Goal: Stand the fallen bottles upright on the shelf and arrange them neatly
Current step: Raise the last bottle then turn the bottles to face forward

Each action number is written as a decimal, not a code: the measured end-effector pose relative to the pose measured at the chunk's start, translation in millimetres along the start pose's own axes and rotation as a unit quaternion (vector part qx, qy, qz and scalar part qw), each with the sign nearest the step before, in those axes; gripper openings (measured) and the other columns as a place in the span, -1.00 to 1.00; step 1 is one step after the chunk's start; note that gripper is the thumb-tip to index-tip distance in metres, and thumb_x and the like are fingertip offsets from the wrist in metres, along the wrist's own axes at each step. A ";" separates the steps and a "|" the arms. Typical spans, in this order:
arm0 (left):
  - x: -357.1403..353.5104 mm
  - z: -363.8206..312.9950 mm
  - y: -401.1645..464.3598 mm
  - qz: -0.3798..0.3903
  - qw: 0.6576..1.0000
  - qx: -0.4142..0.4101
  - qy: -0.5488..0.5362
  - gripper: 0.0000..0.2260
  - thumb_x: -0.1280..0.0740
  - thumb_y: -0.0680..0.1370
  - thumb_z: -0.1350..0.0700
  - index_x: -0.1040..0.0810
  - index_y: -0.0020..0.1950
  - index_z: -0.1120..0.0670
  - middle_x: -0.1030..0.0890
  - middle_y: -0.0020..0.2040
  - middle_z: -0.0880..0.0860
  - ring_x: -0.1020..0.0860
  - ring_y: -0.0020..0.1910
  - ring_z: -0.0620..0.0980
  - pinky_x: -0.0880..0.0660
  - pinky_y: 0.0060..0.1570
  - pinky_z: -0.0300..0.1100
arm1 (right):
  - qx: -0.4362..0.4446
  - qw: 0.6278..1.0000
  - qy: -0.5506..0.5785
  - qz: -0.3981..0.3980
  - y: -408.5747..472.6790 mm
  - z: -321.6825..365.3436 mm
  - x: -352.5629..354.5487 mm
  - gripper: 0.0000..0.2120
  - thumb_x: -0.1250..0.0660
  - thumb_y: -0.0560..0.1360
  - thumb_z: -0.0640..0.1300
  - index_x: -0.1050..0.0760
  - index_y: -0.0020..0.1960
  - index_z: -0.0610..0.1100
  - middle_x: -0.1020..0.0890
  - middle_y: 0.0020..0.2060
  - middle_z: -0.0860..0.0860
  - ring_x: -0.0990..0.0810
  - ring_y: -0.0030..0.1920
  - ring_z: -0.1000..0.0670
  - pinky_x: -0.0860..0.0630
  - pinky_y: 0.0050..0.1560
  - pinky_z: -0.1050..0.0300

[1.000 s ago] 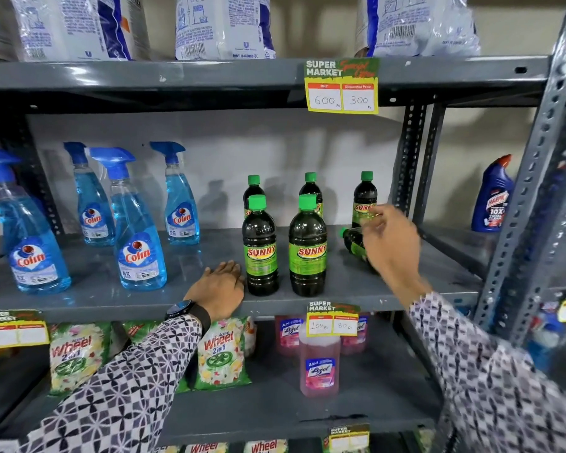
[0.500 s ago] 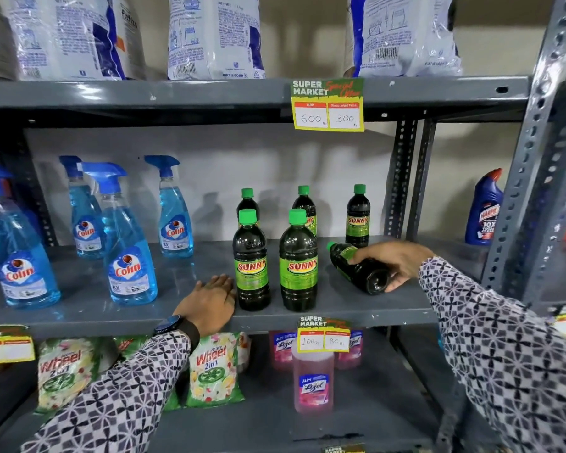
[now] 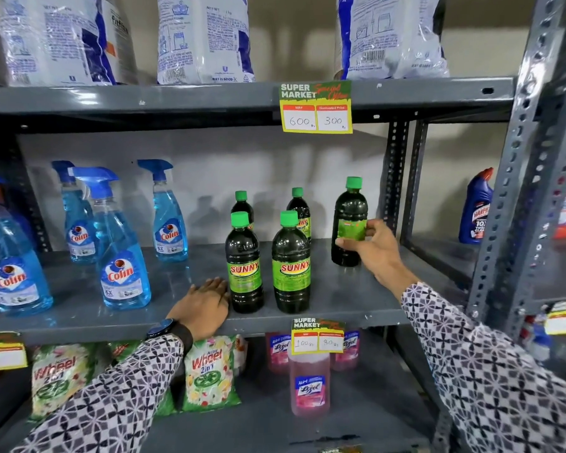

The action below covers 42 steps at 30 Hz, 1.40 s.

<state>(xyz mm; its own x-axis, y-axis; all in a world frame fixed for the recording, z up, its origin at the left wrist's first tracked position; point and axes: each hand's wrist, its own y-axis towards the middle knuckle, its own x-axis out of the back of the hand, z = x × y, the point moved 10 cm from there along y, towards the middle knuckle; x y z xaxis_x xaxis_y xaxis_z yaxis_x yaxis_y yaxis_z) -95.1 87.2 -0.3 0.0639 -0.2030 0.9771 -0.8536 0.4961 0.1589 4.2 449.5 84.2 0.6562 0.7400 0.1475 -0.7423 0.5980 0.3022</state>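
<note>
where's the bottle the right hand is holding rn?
Head view: the dark green-capped bottle stands upright on the middle shelf, right of the four Sunny bottles, gripped at its label by the right hand.

Black-and-white patterned sleeves (image 3: 490, 371), dark wristwatch (image 3: 160, 329)

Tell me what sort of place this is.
Most likely a supermarket aisle or a mock-up of one: grey metal shelving carries "Super Market" price tags, with rows of Colin spray bottles and Sunny bottles.
</note>
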 end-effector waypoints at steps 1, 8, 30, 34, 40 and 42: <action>0.1 0.2 0.2 0.001 1.000 0.001 0.001 -0.49 0.07 0.71 -0.03 -0.09 0.67 0.05 -0.11 0.68 0.08 -0.07 0.67 0.02 0.04 0.64 0.05 | 0.005 1.000 -0.018 -0.004 -2.4 -5.0 -2.1 -0.35 -0.74 0.27 -0.16 -0.46 0.21 -0.09 -0.67 -0.03 0.06 -0.68 -0.01 0.03 -0.60 0.06 0.12; -2.4 1.8 2.5 0.005 1.000 -0.008 0.019 -0.49 0.09 0.71 -0.02 -0.07 0.67 0.06 -0.10 0.68 0.11 -0.06 0.67 0.05 0.03 0.64 0.07 | 0.018 0.998 -0.053 -0.035 -20.6 -31.7 -1.8 -0.35 -0.75 0.25 0.00 -0.45 0.18 -0.04 -0.60 -0.10 0.17 -0.61 -0.11 0.16 -0.56 0.02 0.18; -0.3 -2.5 0.4 0.005 0.999 -0.015 0.040 -0.51 0.07 0.72 0.01 -0.10 0.66 0.07 -0.12 0.68 0.11 -0.07 0.67 0.06 0.01 0.63 0.11 | 0.086 0.990 -0.109 0.021 -22.2 -22.6 -17.7 -0.23 -0.66 0.36 -0.15 -0.41 0.47 0.11 -0.67 0.19 0.05 -0.64 0.24 -0.02 -0.54 0.34 -0.05; 4.6 -4.5 -2.7 -0.001 1.000 -0.005 -0.001 -0.51 0.06 0.72 0.00 -0.10 0.66 0.06 -0.12 0.68 0.09 -0.07 0.67 0.03 0.04 0.64 0.08 | 0.114 0.981 -0.158 -0.004 -16.7 -22.1 -18.0 -0.13 -0.70 0.25 0.12 -0.42 0.46 -0.01 -0.59 0.22 -0.03 -0.46 0.29 -0.03 -0.47 0.37 -0.12; 5.1 -3.8 -1.9 -0.003 1.000 0.000 -0.005 -0.51 0.05 0.72 0.00 -0.11 0.66 0.07 -0.13 0.68 0.09 -0.08 0.67 0.03 0.04 0.64 0.06 | 0.074 0.989 -0.125 0.030 -18.8 -26.8 -20.2 -0.19 -0.68 0.36 -0.12 -0.36 0.50 -0.08 -0.63 0.27 -0.04 -0.58 0.25 -0.05 -0.47 0.35 0.02; 3.7 -2.5 -0.4 -0.002 1.000 -0.001 -0.002 -0.51 0.04 0.72 0.01 -0.12 0.66 0.07 -0.13 0.68 0.09 -0.08 0.67 0.03 0.03 0.64 0.08 | 0.056 0.991 -0.116 0.032 -20.0 -29.4 -18.0 -0.17 -0.68 0.37 -0.12 -0.34 0.51 -0.10 -0.65 0.27 -0.07 -0.61 0.23 -0.07 -0.45 0.27 0.11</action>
<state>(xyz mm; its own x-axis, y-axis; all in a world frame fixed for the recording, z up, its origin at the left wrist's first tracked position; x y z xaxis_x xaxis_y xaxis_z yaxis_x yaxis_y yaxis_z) -93.2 88.4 3.6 0.0647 -0.2083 0.9759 -0.8521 0.4975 0.1626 3.3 433.3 47.7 0.6321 0.6767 0.3774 -0.7716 0.5050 0.3869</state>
